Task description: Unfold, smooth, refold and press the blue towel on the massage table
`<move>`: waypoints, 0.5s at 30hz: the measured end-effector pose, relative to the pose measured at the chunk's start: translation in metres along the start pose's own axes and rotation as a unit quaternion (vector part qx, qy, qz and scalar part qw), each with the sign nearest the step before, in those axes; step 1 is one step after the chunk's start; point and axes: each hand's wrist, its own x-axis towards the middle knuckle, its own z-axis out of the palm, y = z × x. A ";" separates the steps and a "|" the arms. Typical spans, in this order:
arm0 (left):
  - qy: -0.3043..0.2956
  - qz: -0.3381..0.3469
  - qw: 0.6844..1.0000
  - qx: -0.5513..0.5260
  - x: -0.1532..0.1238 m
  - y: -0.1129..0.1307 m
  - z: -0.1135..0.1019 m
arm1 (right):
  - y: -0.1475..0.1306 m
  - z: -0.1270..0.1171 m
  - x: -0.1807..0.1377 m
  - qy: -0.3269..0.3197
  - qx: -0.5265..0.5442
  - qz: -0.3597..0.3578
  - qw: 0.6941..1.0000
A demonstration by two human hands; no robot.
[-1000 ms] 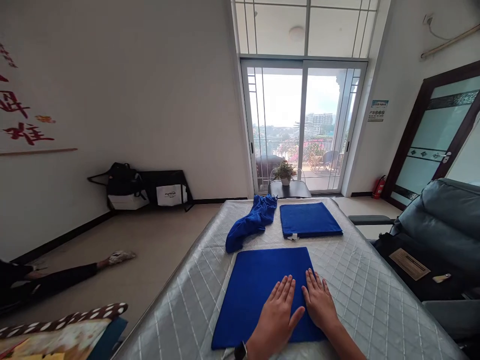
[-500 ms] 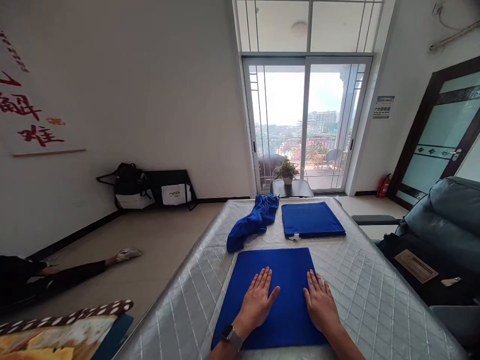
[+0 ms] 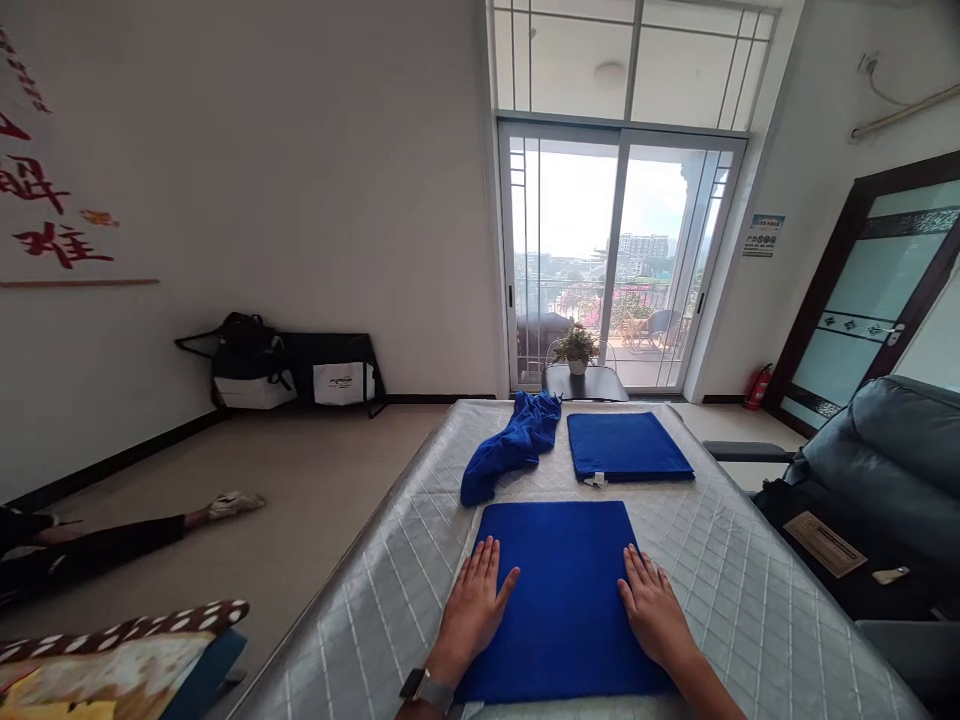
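A flat folded blue cloth point(image 3: 562, 610) lies in front of me on the quilted silver-white mattress point(image 3: 367, 600). My left hand point(image 3: 480, 600) rests flat on its left edge, fingers stretched out and thumb apart; a watch is on that wrist. Along the right edge lies my right hand point(image 3: 654, 608), palm down with fingers extended, partly over the mattress. Farther back sit a stack of folded blue cloth point(image 3: 628, 445), with a white tag at its front edge, and a crumpled blue cloth point(image 3: 514, 450) to its left.
Beyond the mattress, a dark chair point(image 3: 600, 383) holds a potted plant point(image 3: 577, 348) before the sliding glass door. A dark armchair point(image 3: 885, 450) stands at the right. On the left, a person's leg point(image 3: 127, 545) stretches over the floor near a patterned cloth point(image 3: 112, 660).
My left hand has slid left from the middle of the cloth to its left edge. My right hand has shifted slightly right. The camera view has tilted a little.
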 end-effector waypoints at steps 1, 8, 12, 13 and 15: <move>0.001 0.002 1.000 -0.003 0.000 -0.001 0.000 | 0.000 -0.003 0.002 -0.005 -0.003 0.002 1.000; -0.006 0.002 1.000 -0.007 0.003 -0.005 0.009 | -0.008 -0.035 0.048 -0.004 -0.021 -0.008 1.000; 0.007 -0.006 1.000 -0.006 0.004 -0.008 0.019 | -0.014 -0.038 0.078 0.005 -0.019 -0.003 1.000; 0.016 -0.001 1.000 -0.006 0.004 -0.009 0.022 | -0.014 -0.036 0.083 0.007 -0.017 0.000 1.000; 0.034 0.012 0.999 -0.002 0.004 -0.011 0.027 | -0.012 -0.028 0.088 0.011 -0.011 0.008 1.000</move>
